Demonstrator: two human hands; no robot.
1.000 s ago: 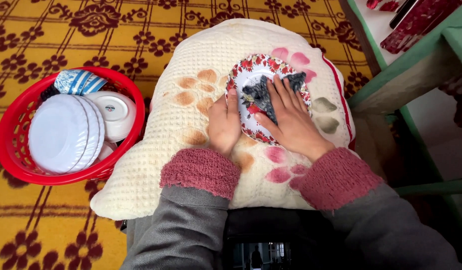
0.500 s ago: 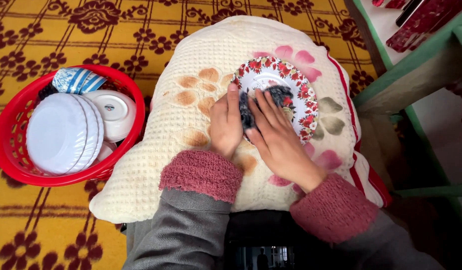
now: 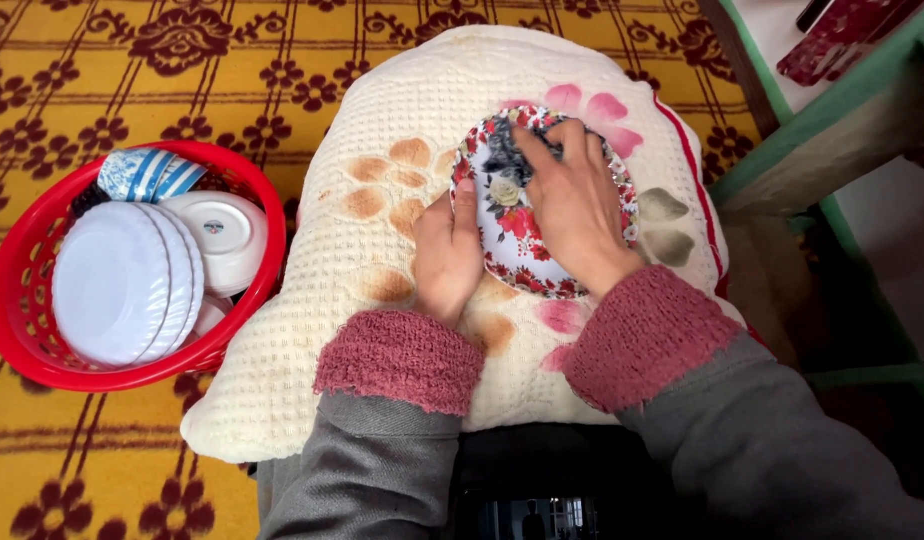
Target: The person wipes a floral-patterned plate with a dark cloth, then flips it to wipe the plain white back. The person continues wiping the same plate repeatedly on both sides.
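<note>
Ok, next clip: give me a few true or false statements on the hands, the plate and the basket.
1. The right hand presses a dark cloth on the floral plate. True.
2. The left hand holds a white bowl. False: it steadies the plate's edge.
3. The plate lies on a cream towel. True.
4. The red basket sits to the person's right. False: it is on their left, holding white dishes.

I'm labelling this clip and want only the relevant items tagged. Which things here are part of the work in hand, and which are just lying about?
In hand:
- floral plate, on the cream towel
- dark cloth under the right hand
- left hand, steadying the plate's edge

Lying about:
- red basket with white plates, a white bowl and a blue-striped cup
- green shelf
</note>
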